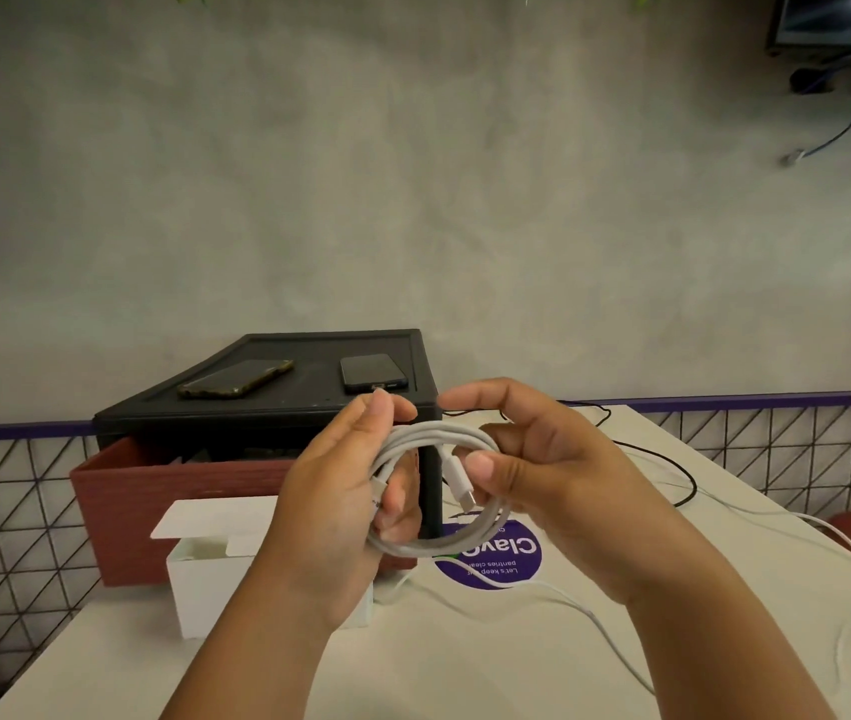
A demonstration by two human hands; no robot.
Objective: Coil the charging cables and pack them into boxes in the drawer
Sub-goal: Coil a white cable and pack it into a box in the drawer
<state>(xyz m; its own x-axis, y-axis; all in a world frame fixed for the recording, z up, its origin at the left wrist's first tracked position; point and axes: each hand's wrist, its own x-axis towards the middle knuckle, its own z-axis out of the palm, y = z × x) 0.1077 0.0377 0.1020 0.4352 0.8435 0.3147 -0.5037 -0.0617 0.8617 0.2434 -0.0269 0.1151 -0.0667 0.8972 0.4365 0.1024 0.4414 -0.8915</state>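
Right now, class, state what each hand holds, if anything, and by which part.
Both hold one coiled white cable. The left hand grips the coil's left side; the right hand pinches its right side, by the plug.

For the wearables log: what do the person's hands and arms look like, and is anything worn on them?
The left hand and right hand are bare: no gloves, rings or wristbands show. The left forearm and right forearm are uncovered too, no sleeve in view. Nails look short and unpainted.
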